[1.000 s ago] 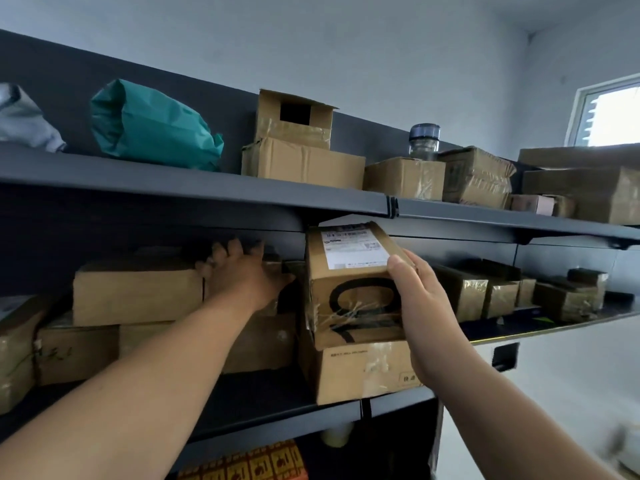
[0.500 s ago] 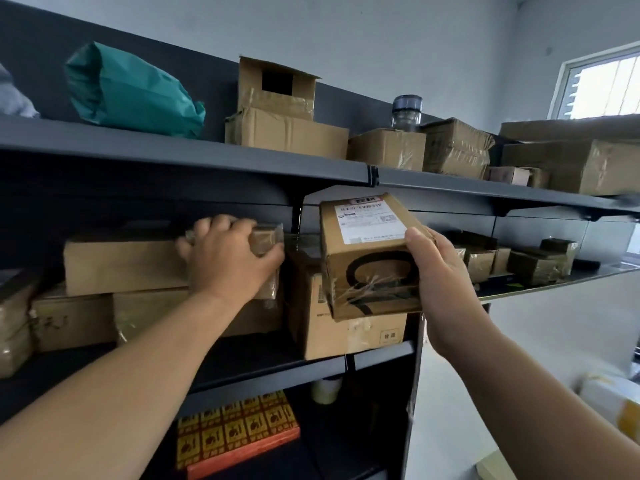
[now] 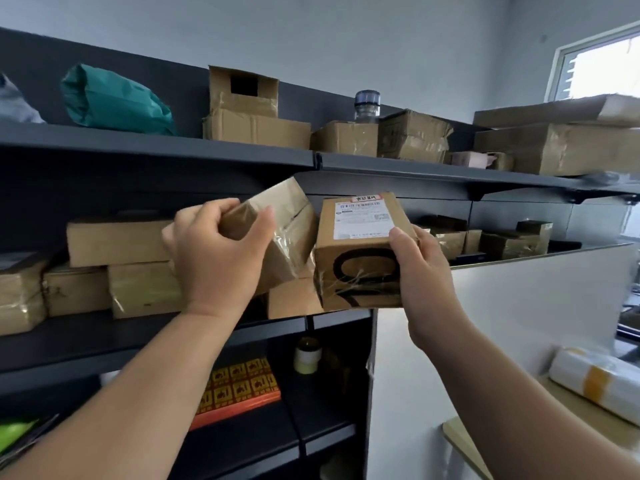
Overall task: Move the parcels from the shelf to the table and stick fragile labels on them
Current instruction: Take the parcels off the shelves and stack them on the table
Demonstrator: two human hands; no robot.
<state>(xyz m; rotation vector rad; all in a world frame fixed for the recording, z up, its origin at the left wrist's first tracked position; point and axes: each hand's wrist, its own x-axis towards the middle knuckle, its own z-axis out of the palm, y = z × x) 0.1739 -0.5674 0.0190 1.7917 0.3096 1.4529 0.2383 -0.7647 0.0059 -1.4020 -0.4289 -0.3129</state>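
My right hand [image 3: 427, 268] grips a brown parcel [image 3: 356, 258] with a white shipping label on top and a black ring printed on its front, held clear of the middle shelf [image 3: 104, 337]. My left hand [image 3: 218, 258] grips a smaller taped brown parcel [image 3: 287, 230], tilted and lifted off the stack. Both parcels hang side by side in front of the dark shelf unit. Several more cardboard parcels [image 3: 117, 242] lie stacked on the middle shelf to the left. A sheet of orange fragile labels [image 3: 239, 386] lies on the lower shelf.
The top shelf [image 3: 156, 147] carries a green bag [image 3: 114, 102], several boxes and a jar [image 3: 367, 105]. Small taped boxes [image 3: 512, 239] sit on the shelf to the right. A table corner [image 3: 464, 441] with a white wrapped package [image 3: 595, 382] shows at the lower right.
My left hand has pulled the small taped parcel off the stack and tilted it up. My right hand has drawn the labelled parcel further out from the shelf.
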